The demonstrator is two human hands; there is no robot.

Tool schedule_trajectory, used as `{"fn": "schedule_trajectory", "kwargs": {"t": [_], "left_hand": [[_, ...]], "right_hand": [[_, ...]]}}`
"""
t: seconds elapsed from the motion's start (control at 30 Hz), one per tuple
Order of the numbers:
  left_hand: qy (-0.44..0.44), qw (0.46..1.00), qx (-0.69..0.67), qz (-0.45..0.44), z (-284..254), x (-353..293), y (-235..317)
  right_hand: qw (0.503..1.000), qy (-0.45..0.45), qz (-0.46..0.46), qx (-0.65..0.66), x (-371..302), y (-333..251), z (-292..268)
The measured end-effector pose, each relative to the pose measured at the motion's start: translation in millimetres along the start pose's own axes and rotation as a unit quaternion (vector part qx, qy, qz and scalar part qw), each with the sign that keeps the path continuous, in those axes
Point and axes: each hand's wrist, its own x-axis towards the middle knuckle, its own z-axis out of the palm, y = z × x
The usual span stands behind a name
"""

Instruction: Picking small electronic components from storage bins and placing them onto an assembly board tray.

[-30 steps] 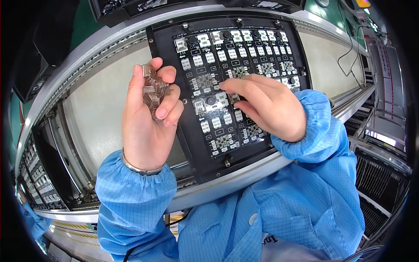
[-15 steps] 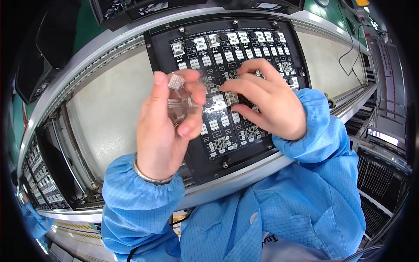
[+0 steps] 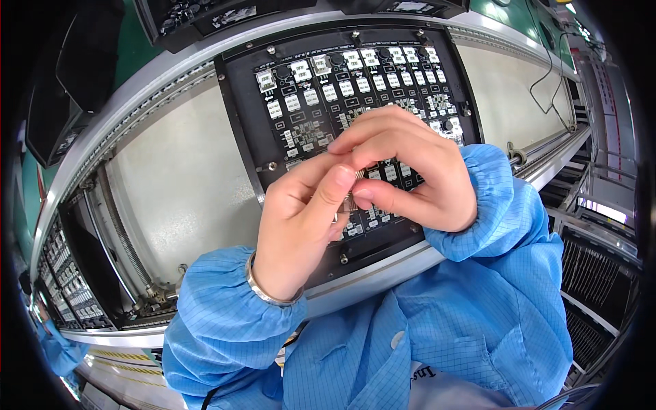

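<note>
My left hand [image 3: 298,213] is closed around small translucent parts with metal pins [image 3: 349,203], mostly hidden by its fingers. Their kind is too small to make out. Thumb and fingers of my right hand [image 3: 418,164] meet the left fingertips at these parts, pinched together. Both hands hover over a black carrier frame [image 3: 244,116] holding dark circuit boards with rows of white connectors [image 3: 311,96], black round components [image 3: 337,60] and small chips. The hands cover the middle of the boards.
The frame lies across a conveyor with metal rails [image 3: 383,265] and pale surfaces [image 3: 181,171] on both sides. More boards [image 3: 72,280] sit at the far left. Black bins [image 3: 205,17] stand behind, a slotted rack [image 3: 594,273] at the right. A thin cable [image 3: 547,102] lies at the back right.
My left hand has moved right and closed its fingers over the pinned parts. The right hand has lifted off the board and met it. The frame appears slightly farther left in view.
</note>
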Motion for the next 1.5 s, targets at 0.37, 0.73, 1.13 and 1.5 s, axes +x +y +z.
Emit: {"fn": "schedule_trajectory", "kwargs": {"t": [0.37, 0.73, 1.13, 1.5], "left_hand": [[0.015, 0.999, 0.034, 0.02, 2.2, 4.3, 3.6], [-0.002, 1.0, 0.01, -0.028, 0.4, 5.1, 6.9], [0.067, 0.946, 0.272, 0.163, 4.1, 5.9, -1.8], [0.075, 0.924, 0.292, 0.235, 2.2, 5.7, -1.9]], "right_hand": [[0.993, 0.03, -0.033, -0.112, -0.5, 0.9, -2.5], [0.999, 0.039, 0.021, -0.02, -3.3, -1.3, -10.0], [0.989, 0.094, 0.049, 0.104, -8.1, 1.2, -5.0], [0.98, 0.071, 0.057, 0.178, -8.8, 1.4, -11.7]]}}
